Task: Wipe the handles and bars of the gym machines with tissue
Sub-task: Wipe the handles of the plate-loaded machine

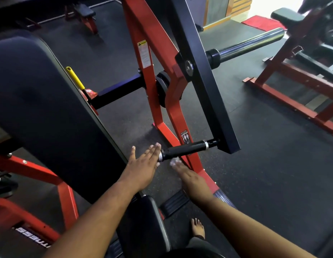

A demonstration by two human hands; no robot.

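The left hand [143, 165] lies flat, fingers straight and together, fingertips touching the silver end cap of the black handle [188, 150]. Just right, below the handle's near end, the right hand [188, 175] pinches a white tissue [174, 161] at its fingertips.
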